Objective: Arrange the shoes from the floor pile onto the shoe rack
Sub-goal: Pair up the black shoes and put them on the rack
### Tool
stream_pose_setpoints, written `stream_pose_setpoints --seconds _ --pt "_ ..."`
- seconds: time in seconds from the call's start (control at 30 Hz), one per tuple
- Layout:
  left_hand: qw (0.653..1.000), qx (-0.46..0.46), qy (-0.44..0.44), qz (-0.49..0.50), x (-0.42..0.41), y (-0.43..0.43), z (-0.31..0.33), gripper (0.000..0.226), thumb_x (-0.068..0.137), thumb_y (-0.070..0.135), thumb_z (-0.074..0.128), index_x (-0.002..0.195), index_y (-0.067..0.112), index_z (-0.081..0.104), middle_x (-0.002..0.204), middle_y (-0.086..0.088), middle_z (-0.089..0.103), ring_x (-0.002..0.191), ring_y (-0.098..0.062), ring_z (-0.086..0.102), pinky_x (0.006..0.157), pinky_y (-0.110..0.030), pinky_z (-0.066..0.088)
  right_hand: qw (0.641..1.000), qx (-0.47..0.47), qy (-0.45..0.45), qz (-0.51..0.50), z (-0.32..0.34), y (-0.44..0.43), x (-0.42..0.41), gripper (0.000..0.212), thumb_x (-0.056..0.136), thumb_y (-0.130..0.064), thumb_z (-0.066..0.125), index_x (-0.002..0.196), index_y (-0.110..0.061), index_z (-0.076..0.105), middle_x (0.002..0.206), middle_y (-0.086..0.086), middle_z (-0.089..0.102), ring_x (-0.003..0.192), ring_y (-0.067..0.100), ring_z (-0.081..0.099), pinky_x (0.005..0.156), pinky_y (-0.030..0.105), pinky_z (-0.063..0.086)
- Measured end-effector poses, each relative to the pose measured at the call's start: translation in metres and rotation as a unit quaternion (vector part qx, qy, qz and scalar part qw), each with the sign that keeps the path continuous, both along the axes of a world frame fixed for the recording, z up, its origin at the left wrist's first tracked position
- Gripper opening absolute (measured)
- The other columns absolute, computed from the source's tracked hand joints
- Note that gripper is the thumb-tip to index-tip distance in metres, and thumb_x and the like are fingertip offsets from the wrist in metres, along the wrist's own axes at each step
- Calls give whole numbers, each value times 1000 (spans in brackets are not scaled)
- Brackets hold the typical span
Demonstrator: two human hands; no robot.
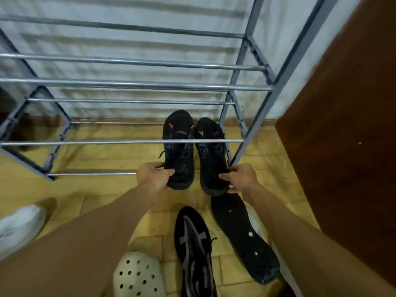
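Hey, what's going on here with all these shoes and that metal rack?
A person is setting a pair of black sneakers on the bottom tier of the shoe rack. The left hand holds the heel of the left sneaker, the right hand the right sneaker. Another black shoe, a white clog and a white shoe wait on the floor.

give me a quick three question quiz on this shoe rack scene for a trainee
1. True or false: the left hand and right hand each grip one black sneaker by the heel.
2. The black pair sits at which end of the shoe rack? A) the person's right B) the person's left C) middle
3. Which pale, hole-dotted shoe lies on the floor nearest the camera?

Key: 1 true; 2 A; 3 the white clog
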State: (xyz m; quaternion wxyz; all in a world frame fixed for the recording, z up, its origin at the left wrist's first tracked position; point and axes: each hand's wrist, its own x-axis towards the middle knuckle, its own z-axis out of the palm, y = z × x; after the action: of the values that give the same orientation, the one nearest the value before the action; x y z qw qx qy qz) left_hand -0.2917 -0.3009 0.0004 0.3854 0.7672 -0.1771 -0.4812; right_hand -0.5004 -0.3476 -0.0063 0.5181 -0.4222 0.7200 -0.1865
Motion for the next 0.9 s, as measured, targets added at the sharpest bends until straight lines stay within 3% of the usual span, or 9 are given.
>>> stream_pose_setpoints --seconds 0.13,0.23,0.33,0.47,0.57,0.67,0.77,0.83,0.9 --pt "1000 4 -10 -5 -5 -42 -16 40 79 8 75 117 5 65 109 -16 69 94 -33 69 79 -47 60 1000 -18 0 -13 -22 -32 8 26 84 -10 71 108 -2 64 101 12 68 95 28 68 73 42 60" --pt "999 17 -33 -17 -10 -58 -31 31 82 8 71 113 5 66 92 -8 66 89 -27 65 81 -41 59 999 -34 25 -17 -41 -43 11 19 84 -14 71 101 -9 65 97 10 67 92 27 66 84 46 58" --pt "997 37 -56 -27 -18 -59 -43 27 86 6 65 113 3 66 92 -11 64 89 -28 62 82 -38 57 997 -50 18 -49 -58 -41 8 30 83 -16 72 112 -8 68 107 11 69 102 28 66 88 46 57" --pt "998 43 -34 -34 -19 -53 -44 27 90 16 63 114 4 65 106 -12 67 98 -28 63 91 -41 55 996 -71 34 -35 -56 -35 3 34 84 -24 72 114 -7 69 112 11 70 106 29 65 89 48 56" --pt "999 43 -5 -33 -20 -44 -30 30 92 23 60 115 5 63 92 -6 62 90 -24 58 86 -38 54 998 -59 34 -14 -43 -25 -3 37 86 -21 70 120 -6 65 112 12 67 106 29 64 85 47 58" --pt "997 47 -5 -55 -26 -25 -12 31 89 19 60 118 7 61 105 -11 63 91 -27 58 82 -40 55 999 -16 43 -3 -30 -6 -8 54 86 -19 70 135 -9 50 122 12 59 102 26 60 77 39 59" --pt "996 50 0 -79 -37 4 8 22 87 19 61 105 9 53 97 -9 60 96 -27 58 84 -40 55 996 10 70 45 -19 22 -15 62 85 -20 70 140 -7 44 127 16 56 100 25 58 86 44 57" --pt "992 48 -12 -119 -47 29 26 24 89 28 59 108 15 52 89 -3 57 97 -25 58 90 -41 53 991 26 88 94 -9 44 -21 61 85 -21 70 138 -5 46 127 16 57 108 28 60 90 44 56" --pt "983 42 -27 -176 -55 54 42 41 90 39 54 122 15 50 105 -5 60 105 -27 60 96 -43 51 987 33 92 125 3 67 -28 58 86 -21 70 137 -4 48 128 15 57 110 29 60 90 43 56"
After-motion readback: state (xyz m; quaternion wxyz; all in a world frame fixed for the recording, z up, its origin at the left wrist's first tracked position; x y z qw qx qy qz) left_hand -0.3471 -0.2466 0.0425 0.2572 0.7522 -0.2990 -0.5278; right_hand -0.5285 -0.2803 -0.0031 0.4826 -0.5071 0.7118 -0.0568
